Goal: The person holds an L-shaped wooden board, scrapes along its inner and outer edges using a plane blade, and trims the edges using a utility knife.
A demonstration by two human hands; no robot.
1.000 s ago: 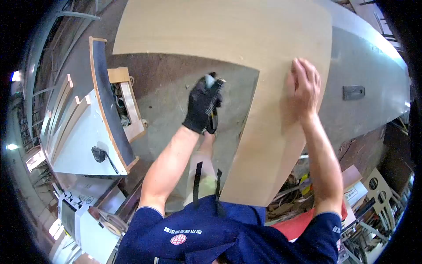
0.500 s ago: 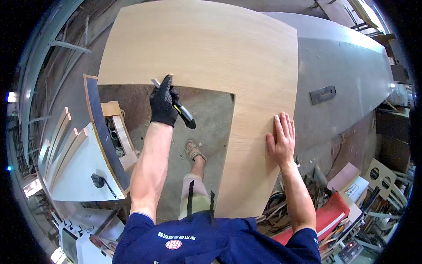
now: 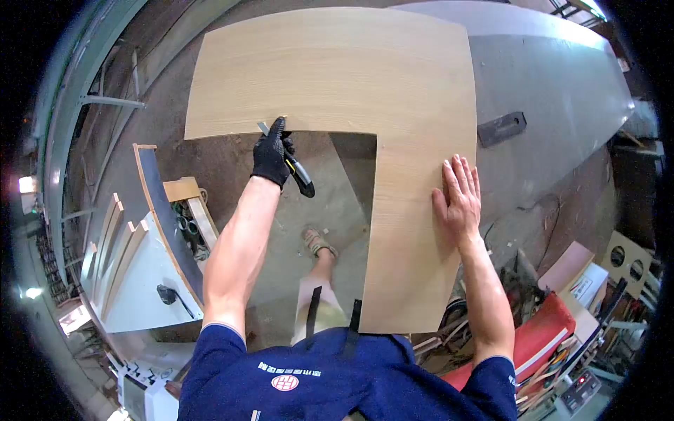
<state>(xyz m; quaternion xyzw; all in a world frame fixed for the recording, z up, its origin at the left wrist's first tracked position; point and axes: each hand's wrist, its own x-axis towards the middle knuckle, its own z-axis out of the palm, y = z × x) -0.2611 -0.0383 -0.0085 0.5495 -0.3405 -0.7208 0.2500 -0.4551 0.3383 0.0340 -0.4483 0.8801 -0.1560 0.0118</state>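
Observation:
My left hand (image 3: pixel 270 154), in a black glove, is closed around a utility knife (image 3: pixel 302 178). The knife's dark and yellow handle sticks out on the right, its pale blade (image 3: pixel 263 128) on the upper left. Thumb and blade are at the inner edge of a large wood-grain board (image 3: pixel 330 70), which has a rectangular cut-out. Bare and flat, my right hand (image 3: pixel 461 203) rests on the board's right arm near its outer edge, fingers pointing away from me.
The board overlaps a grey surface (image 3: pixel 554 91) carrying a dark slotted metal plate (image 3: pixel 503 128). Wood strips (image 3: pixel 126 259) and a black item (image 3: pixel 167 295) lie on a white panel at left. A red object (image 3: pixel 519 344) and cluttered tools sit at lower right.
The board has turned slightly counterclockwise in view, and its right edge is closer to the metal plate. My left hand still grips the knife at the edge; my right palm stays flat.

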